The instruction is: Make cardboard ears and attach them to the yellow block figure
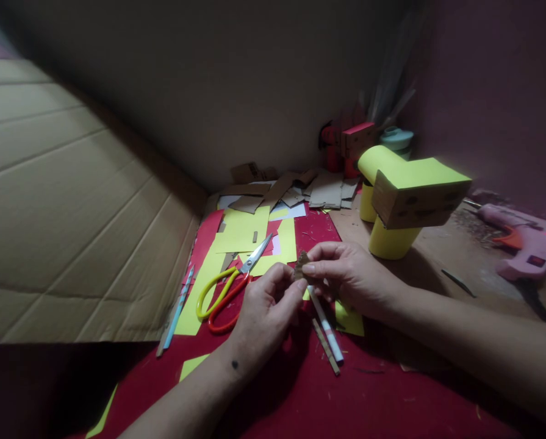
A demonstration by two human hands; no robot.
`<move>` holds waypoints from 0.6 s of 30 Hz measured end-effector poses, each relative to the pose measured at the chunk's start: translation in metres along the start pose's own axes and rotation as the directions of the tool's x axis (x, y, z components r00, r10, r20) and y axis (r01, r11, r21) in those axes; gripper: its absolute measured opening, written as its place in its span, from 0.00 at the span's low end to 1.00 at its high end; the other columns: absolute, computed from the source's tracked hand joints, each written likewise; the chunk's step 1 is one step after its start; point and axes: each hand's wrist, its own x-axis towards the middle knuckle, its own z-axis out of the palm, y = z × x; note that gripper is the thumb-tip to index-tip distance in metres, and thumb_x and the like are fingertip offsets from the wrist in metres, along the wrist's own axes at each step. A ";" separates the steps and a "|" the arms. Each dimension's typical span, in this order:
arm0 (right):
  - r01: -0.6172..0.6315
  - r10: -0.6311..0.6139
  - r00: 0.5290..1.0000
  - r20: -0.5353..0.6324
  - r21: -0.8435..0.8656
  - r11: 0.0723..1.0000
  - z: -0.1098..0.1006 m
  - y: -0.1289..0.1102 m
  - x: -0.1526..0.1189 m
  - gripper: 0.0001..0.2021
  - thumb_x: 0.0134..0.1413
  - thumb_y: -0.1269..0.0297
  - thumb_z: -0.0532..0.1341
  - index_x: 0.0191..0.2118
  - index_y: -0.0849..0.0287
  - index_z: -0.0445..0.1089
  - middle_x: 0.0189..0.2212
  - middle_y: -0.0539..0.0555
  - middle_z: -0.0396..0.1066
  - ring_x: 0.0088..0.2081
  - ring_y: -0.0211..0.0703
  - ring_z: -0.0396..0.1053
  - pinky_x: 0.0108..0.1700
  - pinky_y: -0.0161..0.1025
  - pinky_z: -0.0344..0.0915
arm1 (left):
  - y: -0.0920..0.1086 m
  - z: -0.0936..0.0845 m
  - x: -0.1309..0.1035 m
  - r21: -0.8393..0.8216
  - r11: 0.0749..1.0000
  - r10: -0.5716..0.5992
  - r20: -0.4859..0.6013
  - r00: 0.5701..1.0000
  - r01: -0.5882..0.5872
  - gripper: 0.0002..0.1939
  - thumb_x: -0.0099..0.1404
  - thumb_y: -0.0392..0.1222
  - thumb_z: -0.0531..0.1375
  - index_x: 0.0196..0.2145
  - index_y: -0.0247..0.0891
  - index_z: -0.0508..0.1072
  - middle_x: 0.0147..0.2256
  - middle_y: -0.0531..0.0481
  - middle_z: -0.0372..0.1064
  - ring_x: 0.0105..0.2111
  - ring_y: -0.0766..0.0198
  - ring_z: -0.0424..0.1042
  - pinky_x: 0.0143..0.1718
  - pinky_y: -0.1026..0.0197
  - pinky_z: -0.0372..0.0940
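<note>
Between my two hands is a small torn-edged piece of cardboard (302,266). My left hand (275,305) pinches its lower side, and the thumb and fingers of my right hand (341,271) grip it from the right. Just below them a white marker (326,326) lies on the red surface, beside a thin cardboard strip (326,347). Scissors (236,289) with one yellow and one red handle rest left of my left hand, blades pointing away. Beyond my right hand stands a yellow paper figure (412,195) with a box-shaped cardboard front on rolled paper legs.
A pink glue gun (524,235) with a lit red light sits at the right. Cardboard scraps (330,190) and yellow paper (245,228) cover the back. A blue pencil (180,308) lies left, near a large cardboard panel (80,213). Red figures (352,143) stand behind.
</note>
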 end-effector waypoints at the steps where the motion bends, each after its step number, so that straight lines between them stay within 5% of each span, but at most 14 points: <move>1: 0.004 -0.004 1.000 -0.004 -0.009 1.000 0.000 0.000 0.000 0.08 0.44 0.68 0.66 0.26 0.60 0.66 0.15 0.44 0.65 0.15 0.30 0.60 0.17 0.29 0.55 | 0.000 0.000 0.000 -0.004 1.000 0.003 -0.008 1.000 -0.003 0.10 0.63 0.44 0.58 0.28 0.38 0.62 0.20 0.59 0.58 0.17 0.73 0.59 0.18 0.69 0.55; 11: 0.002 -0.003 1.000 -0.007 -0.168 0.986 0.009 -0.004 -0.008 0.04 0.42 0.72 0.65 0.23 0.60 0.70 0.12 0.42 0.62 0.14 0.28 0.57 0.17 0.28 0.52 | 0.004 -0.004 0.004 -0.027 0.998 0.056 -0.123 0.991 -0.059 0.04 0.61 0.40 0.60 0.34 0.38 0.70 0.33 0.52 0.68 0.34 0.66 0.67 0.37 0.64 0.64; 18: -0.058 0.056 0.998 -0.017 -0.187 0.981 0.014 -0.004 -0.011 0.06 0.42 0.67 0.66 0.22 0.60 0.69 0.08 0.43 0.63 0.11 0.28 0.57 0.14 0.26 0.52 | 0.006 -0.004 0.001 -0.084 0.996 0.000 -0.101 0.995 -0.008 0.05 0.61 0.40 0.60 0.30 0.37 0.70 0.27 0.54 0.66 0.26 0.71 0.64 0.28 0.68 0.61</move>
